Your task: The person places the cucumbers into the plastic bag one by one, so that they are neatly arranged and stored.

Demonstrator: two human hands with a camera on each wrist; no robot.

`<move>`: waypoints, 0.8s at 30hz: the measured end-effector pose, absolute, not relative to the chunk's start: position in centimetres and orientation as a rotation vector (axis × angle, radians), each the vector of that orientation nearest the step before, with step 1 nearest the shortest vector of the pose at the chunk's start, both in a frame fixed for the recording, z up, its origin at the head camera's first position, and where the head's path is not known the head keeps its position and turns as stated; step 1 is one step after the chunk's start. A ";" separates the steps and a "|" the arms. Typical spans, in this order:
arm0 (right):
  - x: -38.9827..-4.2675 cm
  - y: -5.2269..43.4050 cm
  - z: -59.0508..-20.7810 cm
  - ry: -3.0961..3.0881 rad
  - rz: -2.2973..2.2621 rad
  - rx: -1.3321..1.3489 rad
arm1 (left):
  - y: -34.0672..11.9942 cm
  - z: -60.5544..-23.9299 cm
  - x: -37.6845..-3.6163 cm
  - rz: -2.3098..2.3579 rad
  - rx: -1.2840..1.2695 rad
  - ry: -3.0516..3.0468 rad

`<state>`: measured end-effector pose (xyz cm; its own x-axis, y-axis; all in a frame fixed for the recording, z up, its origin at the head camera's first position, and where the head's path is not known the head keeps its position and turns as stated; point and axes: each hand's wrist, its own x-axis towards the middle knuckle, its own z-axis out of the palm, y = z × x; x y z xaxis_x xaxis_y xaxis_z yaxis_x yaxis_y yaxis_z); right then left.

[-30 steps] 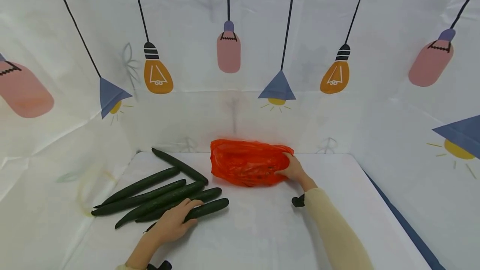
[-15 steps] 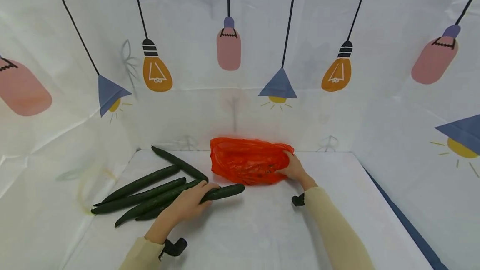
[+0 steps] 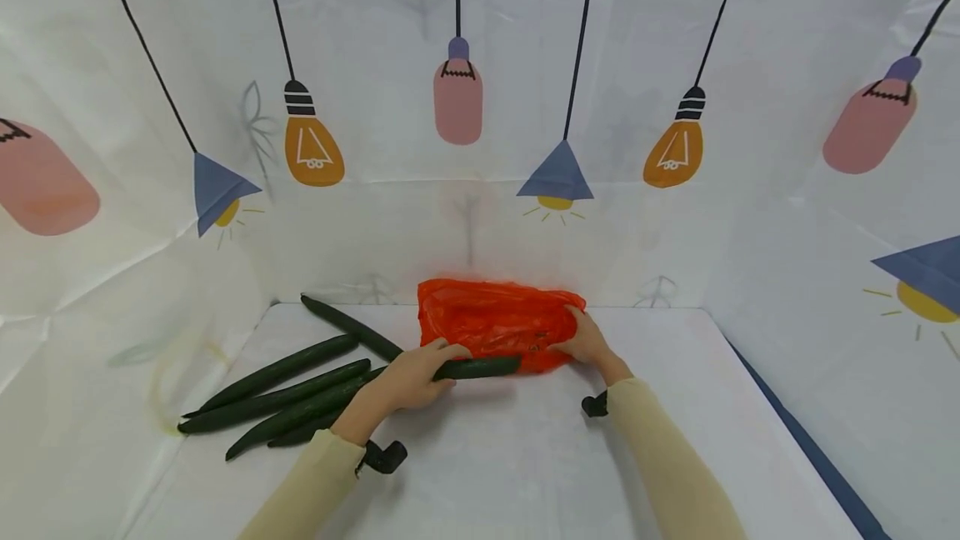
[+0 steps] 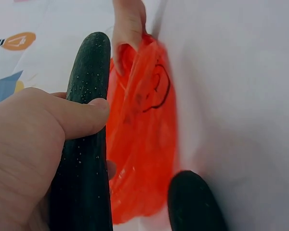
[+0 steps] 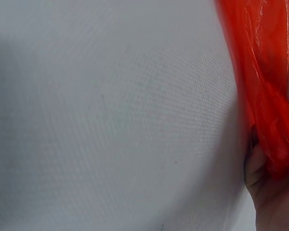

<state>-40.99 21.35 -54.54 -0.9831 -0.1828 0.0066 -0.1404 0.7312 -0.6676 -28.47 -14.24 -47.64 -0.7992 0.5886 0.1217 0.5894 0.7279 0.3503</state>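
My left hand (image 3: 411,377) grips a dark green cucumber (image 3: 483,367) by its middle, lifted in front of the red plastic bag (image 3: 495,315). In the left wrist view the thumb lies across the cucumber (image 4: 84,159), whose rounded end points away toward the bag (image 4: 144,134). My right hand (image 3: 588,340) holds the bag's right end between thumb and fingers; the right wrist view shows the crumpled film (image 5: 274,115) inside that grasp. The bag lies on its side at the back of the table, and what is inside it cannot be seen.
Several more cucumbers (image 3: 277,373) lie fanned out on the left of the white table (image 3: 540,465), partly behind my left arm. A white sheet printed with hanging lamps (image 3: 615,248) closes off the back and sides. Each wrist wears a black strap-mounted device (image 3: 384,457).
My left hand has lifted the front cucumber off the group and carried it right and away from me, up to the bag. The right hand stays on the bag's end.
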 end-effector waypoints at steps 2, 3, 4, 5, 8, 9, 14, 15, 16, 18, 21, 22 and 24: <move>-41.1 21.1 -54.6 2.858 -1.109 -0.284 | -13.9 -47.5 -29.1 -0.573 -0.997 -2.917; -41.1 21.0 -54.6 2.859 -1.111 -0.293 | -13.7 -47.4 -29.5 -0.566 -1.001 -2.922; -41.1 20.9 -54.6 2.862 -1.106 -0.304 | -13.4 -47.2 -29.9 -0.560 -1.009 -2.926; -41.1 20.9 -54.6 2.864 -1.104 -0.310 | -13.2 -47.1 -30.2 -0.554 -1.016 -2.932; -41.0 20.9 -54.6 2.857 -1.103 -0.300 | -12.2 -46.6 -31.3 -0.545 -1.037 -2.959; -41.0 20.9 -54.6 2.857 -1.105 -0.292 | -11.9 -46.5 -31.6 -0.552 -1.046 -2.965; -40.9 21.4 -54.6 2.851 -1.119 -0.317 | -10.1 -45.4 -33.3 -0.550 -1.062 -2.992; -40.9 21.4 -54.6 2.849 -1.119 -0.323 | -9.7 -45.2 -33.6 -0.549 -1.062 -2.999; -41.0 21.4 -54.6 2.850 -1.117 -0.328 | -9.4 -45.1 -34.0 -0.533 -1.059 -3.005; -41.0 21.4 -54.7 2.856 -1.108 -0.335 | -8.8 -44.8 -34.7 -0.520 -1.059 -3.017; -41.2 21.4 -54.9 2.869 -1.100 -0.336 | -7.8 -44.8 -35.7 -0.478 -1.051 -3.043; -41.2 21.4 -54.9 2.869 -1.102 -0.335 | -7.5 -44.7 -36.0 -0.468 -1.045 -3.051; -41.2 21.3 -55.1 2.869 -1.116 -0.349 | -7.0 -44.8 -36.6 -0.453 -1.033 -3.068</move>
